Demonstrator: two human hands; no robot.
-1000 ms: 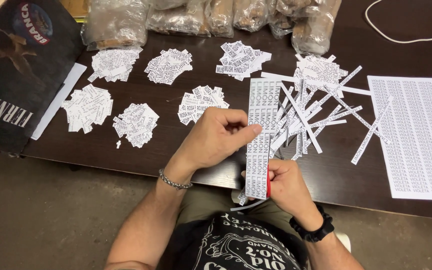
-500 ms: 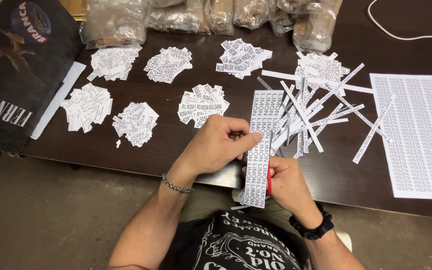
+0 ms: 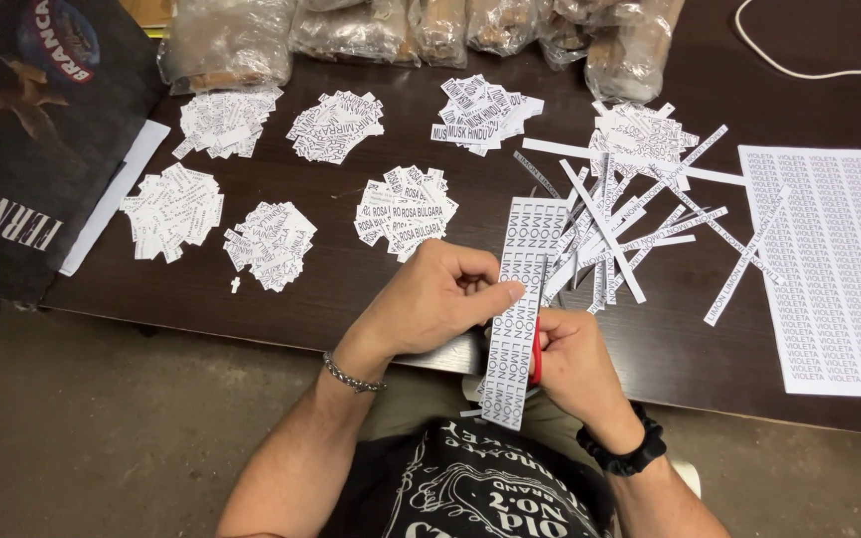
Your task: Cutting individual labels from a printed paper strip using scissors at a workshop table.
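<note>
My left hand [image 3: 429, 304] pinches a long white printed paper strip sheet [image 3: 516, 299] at its left edge, over the front edge of the dark wooden table [image 3: 351, 289]. My right hand [image 3: 572, 364] grips red-handled scissors [image 3: 536, 361], whose blades run up the middle of that sheet. The lower end of the sheet hangs over my lap. A metal bracelet is on my left wrist and a black band on my right.
Several piles of small cut paper labels [image 3: 406, 211] lie across the table. Loose narrow paper strips [image 3: 630, 209] lie crossed to the right, beside a full printed sheet [image 3: 834, 264]. Clear plastic bags [image 3: 421, 25] line the back. A dark folder [image 3: 27, 139] lies at the left, a white cord [image 3: 809, 68] at far right.
The paper sheet has shifted slightly up the table as the scissors cut further along it. Both hands stay in nearly the same place.
</note>
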